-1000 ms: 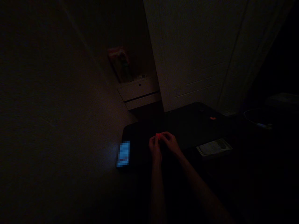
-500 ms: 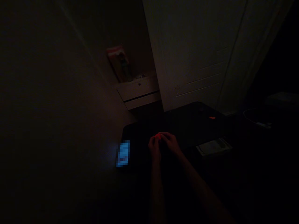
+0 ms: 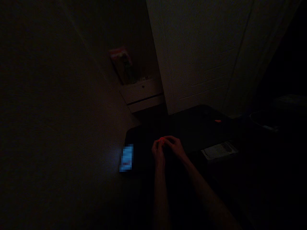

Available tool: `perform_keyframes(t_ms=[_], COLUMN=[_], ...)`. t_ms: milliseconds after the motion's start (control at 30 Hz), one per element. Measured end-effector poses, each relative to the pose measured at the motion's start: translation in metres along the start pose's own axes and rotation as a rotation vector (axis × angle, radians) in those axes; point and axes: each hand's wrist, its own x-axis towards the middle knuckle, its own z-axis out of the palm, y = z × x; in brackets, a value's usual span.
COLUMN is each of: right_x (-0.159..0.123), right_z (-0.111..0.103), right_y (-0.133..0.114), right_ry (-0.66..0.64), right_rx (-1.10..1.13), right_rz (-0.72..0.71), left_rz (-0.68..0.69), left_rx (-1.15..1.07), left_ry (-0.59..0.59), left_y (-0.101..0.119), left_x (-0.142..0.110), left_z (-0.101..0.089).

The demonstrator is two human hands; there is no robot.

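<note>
The room is very dark. My left hand (image 3: 158,150) and my right hand (image 3: 175,145) meet over a dark table (image 3: 192,127), with their fingertips closed on a small bright red piece (image 3: 162,139). Its exact kind is too dim and too small to tell, and the fingers cover part of it. A small orange-red piece (image 3: 217,121) lies apart on the table's right side.
A lit phone-like screen (image 3: 126,158), blurred into blocks, is at the table's left end by the wall. Behind stand a pale drawer unit (image 3: 145,92) and a light panel (image 3: 196,57). A pale flat package (image 3: 219,150) lies below the table's near edge.
Both hands stay at nearly the same place with the red piece between their fingertips. The left hand has shifted very slightly left. The orange-red piece lies where it was.
</note>
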Motion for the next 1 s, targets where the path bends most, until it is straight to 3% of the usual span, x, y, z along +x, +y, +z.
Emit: perform_keyframes(t_ms=[667,1000], right_x=[-0.0020,-0.0005], right_z=[-0.0036,-0.0033], right_y=[0.0049,0.0077], right_ry=[-0.058,-0.003], right_rx=[-0.030,-0.008], right_rz=[-0.116,-0.062], left_rz=[-0.018,-0.020], left_rx=[0.087,0.072], left_ry=[0.018,-0.099], left_y=[-0.0003,-0.0017], left_x=[-0.0016,-0.0004], left_z=[-0.0003,-0.0023])
